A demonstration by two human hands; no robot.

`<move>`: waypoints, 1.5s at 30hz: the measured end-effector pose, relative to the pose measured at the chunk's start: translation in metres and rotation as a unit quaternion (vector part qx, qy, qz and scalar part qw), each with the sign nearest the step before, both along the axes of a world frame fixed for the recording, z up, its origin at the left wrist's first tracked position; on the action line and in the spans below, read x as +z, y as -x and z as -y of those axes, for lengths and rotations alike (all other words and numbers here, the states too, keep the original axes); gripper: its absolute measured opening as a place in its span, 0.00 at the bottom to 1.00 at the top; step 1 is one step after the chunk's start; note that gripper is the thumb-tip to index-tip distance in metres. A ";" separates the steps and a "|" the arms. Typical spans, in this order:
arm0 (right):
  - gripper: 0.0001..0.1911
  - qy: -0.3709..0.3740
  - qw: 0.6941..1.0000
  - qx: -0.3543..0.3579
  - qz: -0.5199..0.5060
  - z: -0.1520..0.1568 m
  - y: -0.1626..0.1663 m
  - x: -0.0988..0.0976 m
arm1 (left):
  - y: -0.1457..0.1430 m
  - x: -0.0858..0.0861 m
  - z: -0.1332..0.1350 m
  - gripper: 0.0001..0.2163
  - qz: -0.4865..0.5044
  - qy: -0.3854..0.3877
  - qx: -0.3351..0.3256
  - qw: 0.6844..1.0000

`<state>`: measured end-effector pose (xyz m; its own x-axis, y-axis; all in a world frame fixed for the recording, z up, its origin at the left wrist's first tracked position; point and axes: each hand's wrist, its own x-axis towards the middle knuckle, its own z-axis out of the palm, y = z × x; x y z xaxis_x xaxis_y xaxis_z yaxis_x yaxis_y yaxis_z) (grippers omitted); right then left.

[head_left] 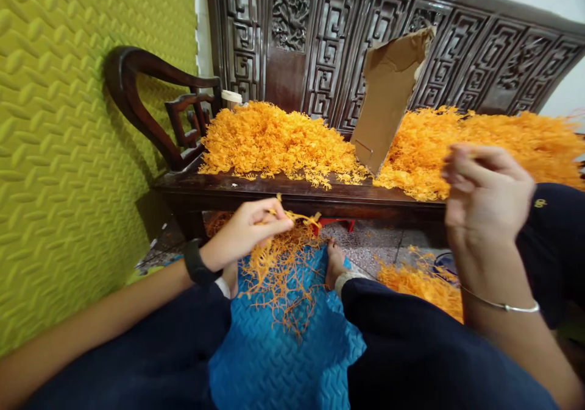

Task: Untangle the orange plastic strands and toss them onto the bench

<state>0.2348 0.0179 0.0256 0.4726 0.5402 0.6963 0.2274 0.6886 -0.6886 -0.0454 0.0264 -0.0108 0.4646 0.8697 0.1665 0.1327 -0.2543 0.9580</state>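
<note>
The left hand (249,230) pinches a tangled cluster of thin orange plastic sprigs (278,270); the right hand (484,194) is raised, its grip hard to tell; large heaps of orange sprigs (274,139) cover the dark wooden bench tabletop (256,189).

Single head-worn view, forward and down, close over lap toward bench (292,194).

The bench (292,194) is dark carved wood with a glossy polish, and the orange sprigs (274,139) heaped on it look like thin matt plastic (the same stuff hangs from the left hand (249,230)). A torn sheet of cardboard (388,93) is dull brown and fibrous at its edges. The blue mat (274,355) and yellow-green wall panel (68,154) are embossed foam, softly matt, while the bangle (500,304) is smooth shiny metal.
</note>
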 end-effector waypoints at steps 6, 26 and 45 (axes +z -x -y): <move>0.06 -0.169 0.963 -0.194 0.085 -0.027 -0.038 0.009 | 0.010 -0.007 -0.016 0.04 0.130 0.021 0.080 0.988; 0.14 0.311 0.804 0.461 0.214 -0.028 0.086 -0.035 | -0.011 -0.016 -0.018 0.06 0.127 0.041 -0.014 0.991; 0.10 0.281 0.795 0.531 0.088 -0.002 0.080 -0.046 | -0.012 -0.006 0.007 0.04 0.074 0.076 -0.116 0.987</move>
